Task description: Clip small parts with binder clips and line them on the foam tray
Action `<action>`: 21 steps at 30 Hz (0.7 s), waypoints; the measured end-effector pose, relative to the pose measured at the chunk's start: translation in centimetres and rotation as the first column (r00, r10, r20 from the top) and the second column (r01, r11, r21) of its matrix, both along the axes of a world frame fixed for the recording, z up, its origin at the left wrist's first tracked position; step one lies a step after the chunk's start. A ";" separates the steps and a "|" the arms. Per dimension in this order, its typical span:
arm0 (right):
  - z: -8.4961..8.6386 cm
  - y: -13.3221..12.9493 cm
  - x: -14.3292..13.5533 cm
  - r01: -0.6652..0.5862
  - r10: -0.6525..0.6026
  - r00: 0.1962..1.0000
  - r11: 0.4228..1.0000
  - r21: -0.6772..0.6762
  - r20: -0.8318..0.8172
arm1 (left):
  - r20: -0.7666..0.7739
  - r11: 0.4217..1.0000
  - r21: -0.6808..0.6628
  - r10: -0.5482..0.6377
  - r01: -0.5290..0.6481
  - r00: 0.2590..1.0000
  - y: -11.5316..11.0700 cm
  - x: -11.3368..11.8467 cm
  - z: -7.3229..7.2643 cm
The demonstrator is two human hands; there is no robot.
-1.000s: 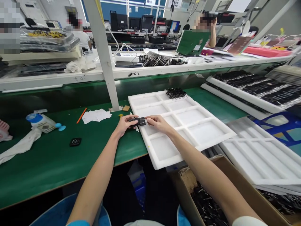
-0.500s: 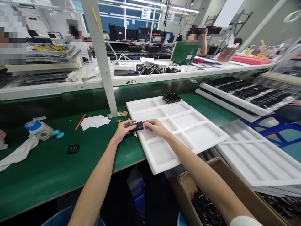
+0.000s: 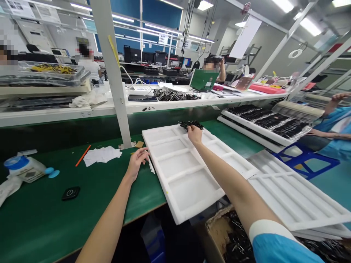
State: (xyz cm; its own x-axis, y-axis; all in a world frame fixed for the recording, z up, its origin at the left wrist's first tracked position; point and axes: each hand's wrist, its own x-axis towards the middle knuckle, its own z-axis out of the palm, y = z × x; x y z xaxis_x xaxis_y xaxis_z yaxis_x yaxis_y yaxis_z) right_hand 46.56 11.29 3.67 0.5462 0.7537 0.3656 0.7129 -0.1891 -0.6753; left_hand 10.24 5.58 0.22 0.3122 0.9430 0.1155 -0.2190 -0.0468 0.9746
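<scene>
My right hand reaches to the far edge of the white foam tray, its fingers closed at a cluster of small black parts. Whether it grips one of them is hidden by the fingers. My left hand hovers over the green mat by the tray's left edge, fingers apart and curled, holding nothing. Thin white strips lie just right of it, along the tray.
White paper, an orange stick, a black round-faced device and a blue-capped bottle lie left. A post rises ahead. Filled trays stand right, near a co-worker's arm. A cardboard box sits below.
My right hand has moved forward from the near-left tray edge to the black cluster. My left hand has opened and no longer holds the black part. The view has shifted.
</scene>
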 end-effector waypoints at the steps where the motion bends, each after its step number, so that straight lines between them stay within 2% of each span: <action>1: -0.2 0.5 0.1 0.004 -0.004 1.000 1.000 -0.010 0.024 | 0.000 1.000 -0.001 -0.002 0.002 1.000 0.0 0.0 0.0; 5: -1.2 1.3 0.0 0.028 -0.023 0.996 0.998 -0.061 0.087 | 0.003 1.000 -0.012 0.002 -0.002 1.000 -0.1 0.0 0.2; 11: -2.5 0.5 0.3 0.090 -0.048 0.968 0.983 -0.160 0.248 | 0.014 1.000 -0.016 0.002 -0.002 1.000 0.0 0.1 0.0; 17: -2.5 0.2 0.8 0.086 -0.031 0.970 0.971 -0.221 0.242 | 0.018 1.000 -0.019 0.004 -0.004 1.000 -0.1 0.1 0.1; 21: -1.7 0.1 0.6 0.068 -0.014 0.977 0.967 -0.246 0.214 | 0.013 1.000 -0.021 0.006 -0.006 1.000 -0.1 0.1 0.3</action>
